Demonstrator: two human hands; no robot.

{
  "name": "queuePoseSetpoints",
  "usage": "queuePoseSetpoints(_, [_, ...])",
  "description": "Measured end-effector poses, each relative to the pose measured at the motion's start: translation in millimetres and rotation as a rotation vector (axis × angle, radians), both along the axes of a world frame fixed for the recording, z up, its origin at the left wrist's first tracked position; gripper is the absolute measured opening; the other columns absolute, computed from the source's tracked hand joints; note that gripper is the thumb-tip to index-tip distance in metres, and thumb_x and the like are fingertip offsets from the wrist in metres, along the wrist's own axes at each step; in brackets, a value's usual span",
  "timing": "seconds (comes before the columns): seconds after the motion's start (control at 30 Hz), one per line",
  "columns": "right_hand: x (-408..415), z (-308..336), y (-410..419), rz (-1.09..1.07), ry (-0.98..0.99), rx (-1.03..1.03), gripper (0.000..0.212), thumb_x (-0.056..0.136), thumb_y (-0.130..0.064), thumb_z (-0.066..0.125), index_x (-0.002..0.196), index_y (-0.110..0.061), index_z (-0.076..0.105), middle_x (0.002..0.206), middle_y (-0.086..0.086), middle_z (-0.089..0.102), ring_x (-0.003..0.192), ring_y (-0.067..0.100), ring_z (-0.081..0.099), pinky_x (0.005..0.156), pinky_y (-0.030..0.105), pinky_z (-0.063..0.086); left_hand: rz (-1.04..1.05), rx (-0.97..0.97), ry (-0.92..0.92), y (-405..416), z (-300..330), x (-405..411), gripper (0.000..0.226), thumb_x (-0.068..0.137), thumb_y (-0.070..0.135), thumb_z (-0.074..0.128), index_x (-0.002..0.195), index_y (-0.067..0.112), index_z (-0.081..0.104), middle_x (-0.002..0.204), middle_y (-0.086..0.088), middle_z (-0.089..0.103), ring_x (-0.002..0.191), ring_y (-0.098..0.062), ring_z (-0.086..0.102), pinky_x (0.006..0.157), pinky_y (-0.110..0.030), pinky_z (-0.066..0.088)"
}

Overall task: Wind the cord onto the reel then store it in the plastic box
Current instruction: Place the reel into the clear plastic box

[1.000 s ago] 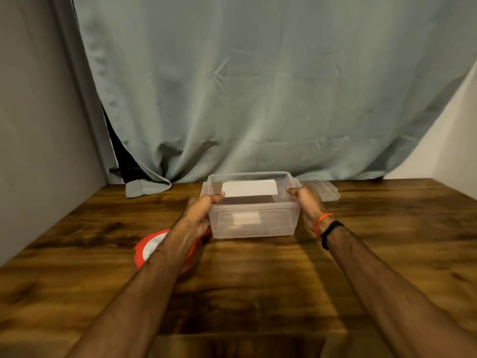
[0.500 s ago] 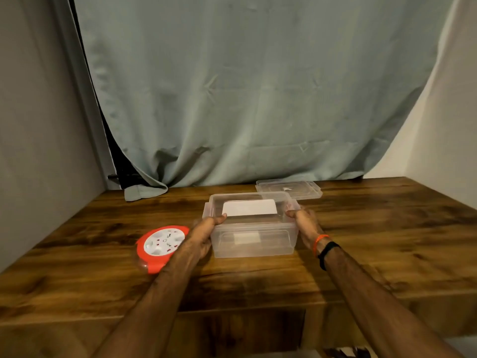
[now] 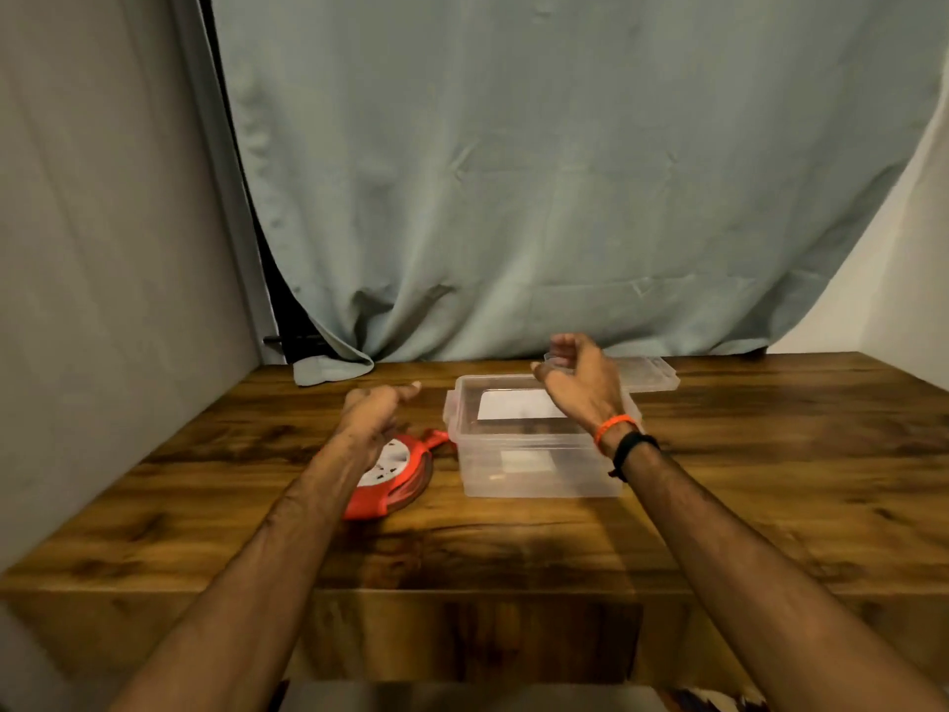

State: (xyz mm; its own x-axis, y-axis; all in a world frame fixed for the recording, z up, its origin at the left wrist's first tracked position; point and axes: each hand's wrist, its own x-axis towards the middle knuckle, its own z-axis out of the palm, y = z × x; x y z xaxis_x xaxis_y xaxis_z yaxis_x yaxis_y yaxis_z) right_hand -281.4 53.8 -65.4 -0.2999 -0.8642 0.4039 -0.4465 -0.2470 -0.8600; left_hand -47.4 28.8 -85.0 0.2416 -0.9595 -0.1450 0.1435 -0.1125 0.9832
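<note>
A clear plastic box (image 3: 539, 470) stands open on the wooden table (image 3: 770, 480), with a white label showing through its walls. Left of it lies the red cord reel (image 3: 398, 477) with a white socket face, partly hidden by my left forearm. My left hand (image 3: 377, 411) hovers above the reel with loosely curled fingers and holds nothing. Raised over the box's far right corner, my right hand (image 3: 580, 380) has relaxed fingers and nothing in it.
The box's clear lid (image 3: 649, 375) lies flat behind the box, near the grey-blue curtain (image 3: 539, 197). A grey wall (image 3: 102, 249) closes the left side. The table's front edge (image 3: 462, 590) runs close below my forearms.
Both hands have let go of the box's sides and lifted off it. The left moved over the reel, the right rose above the box. The box now rests nearer the front.
</note>
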Motion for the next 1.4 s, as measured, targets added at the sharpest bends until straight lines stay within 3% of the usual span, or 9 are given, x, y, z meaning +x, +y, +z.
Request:
queuePoseSetpoints(0.13, [59.3,1.8,-11.2,0.174,-0.036,0.102,0.036,0.075,-0.015,0.076,0.107,-0.013,0.06,0.096,-0.002,0.064,0.085,0.012,0.061,0.075,0.014,0.047,0.1,0.003,-0.065,5.6,1.7,39.8,0.061,0.083,0.02,0.079,0.134,0.004,0.049,0.121,-0.012,0.062,0.09,-0.016,0.057,0.07,-0.031,0.049])
queuePoseSetpoints(0.23, [100.7,-9.3,-17.3,0.246,0.011,0.18,0.031,0.076,-0.019,0.077,0.099,-0.017,0.057,0.085,-0.004,0.061,0.087,0.014,0.06,0.088,0.027,0.05,0.185,0.043,-0.124,8.0,-6.5,66.9,0.061,0.083,0.019,0.078,0.131,0.004,0.044,0.121,-0.011,0.059,0.099,-0.022,0.054,0.072,-0.033,0.045])
queuePoseSetpoints(0.4, [150.7,-40.8,-14.8,0.357,0.332,0.351,0.044,0.084,-0.031,0.065,0.123,-0.014,0.054,0.12,0.008,0.061,0.114,0.026,0.057,0.097,0.032,0.046,0.229,0.124,-0.21,13.7,-29.7,92.2,0.03,0.082,0.008,0.074,0.097,0.004,0.049,0.102,-0.015,0.063,0.085,-0.028,0.063,0.076,-0.037,0.054])
queuePoseSetpoints(0.53, [168.0,-70.1,-9.3,0.308,0.509,0.48,0.048,0.089,-0.037,0.057,0.125,-0.007,0.055,0.126,0.014,0.061,0.11,0.029,0.058,0.088,0.031,0.048,0.169,0.198,-0.198,19.2,-41.7,93.0,0.033,0.083,-0.001,0.069,0.111,-0.001,0.053,0.083,-0.021,0.063,0.058,-0.027,0.056,0.039,-0.022,0.047])
queuePoseSetpoints(0.8, [169.8,-84.6,-20.9,0.103,0.314,0.554,0.076,0.085,-0.037,0.065,0.142,-0.002,0.03,0.142,0.017,0.045,0.13,0.035,0.043,0.109,0.042,0.036,0.104,0.229,-0.269,4.6,-50.8,88.6,0.049,0.075,-0.003,0.079,0.119,-0.008,0.057,0.104,-0.026,0.069,0.079,-0.031,0.065,0.056,-0.031,0.051])
queuePoseSetpoints(0.97, [179.1,-80.9,-25.8,0.094,0.278,0.564,0.081,0.086,-0.037,0.066,0.145,-0.002,0.024,0.143,0.017,0.042,0.132,0.034,0.041,0.109,0.042,0.036,0.196,0.184,-0.294,2.8,-57.6,98.0,0.032,0.075,-0.011,0.078,0.066,0.003,0.051,0.086,-0.019,0.057,0.066,-0.023,0.058,0.05,-0.033,0.049])
queuePoseSetpoints(1.13, [193.0,-64.4,-31.3,0.177,0.009,0.413,0.081,0.074,-0.025,0.08,0.14,-0.011,0.034,0.136,0.008,0.05,0.125,0.026,0.048,0.102,0.034,0.042,0.243,0.179,-0.126,15.6,-38.4,119.1,0.042,0.076,-0.009,0.079,0.109,-0.012,0.054,0.102,-0.024,0.064,0.097,-0.037,0.066,0.077,-0.053,0.058])
queuePoseSetpoints(1.3, [197.2,-33.7,-42.8,0.23,-0.333,0.27,0.083,0.061,-0.023,0.089,0.13,-0.01,0.045,0.11,0.002,0.067,0.104,0.021,0.063,0.093,0.036,0.05,0.16,0.166,-0.005,20.3,-9.1,128.7,0.028,0.082,-0.003,0.076,0.104,0.003,0.058,0.104,-0.019,0.061,0.084,-0.029,0.062,0.048,-0.03,0.051])
queuePoseSetpoints(1.4, [185.8,-10.6,-50.6,0.334,-0.508,0.233,0.036,0.062,-0.016,0.086,0.092,-0.005,0.072,0.09,0.007,0.074,0.089,0.029,0.07,0.083,0.043,0.057,0.107,0.109,0.059,20.6,5.8,115.1,0.02,0.085,-0.002,0.073,0.097,0.008,0.06,0.091,-0.013,0.063,0.071,-0.021,0.058,0.042,-0.021,0.048])
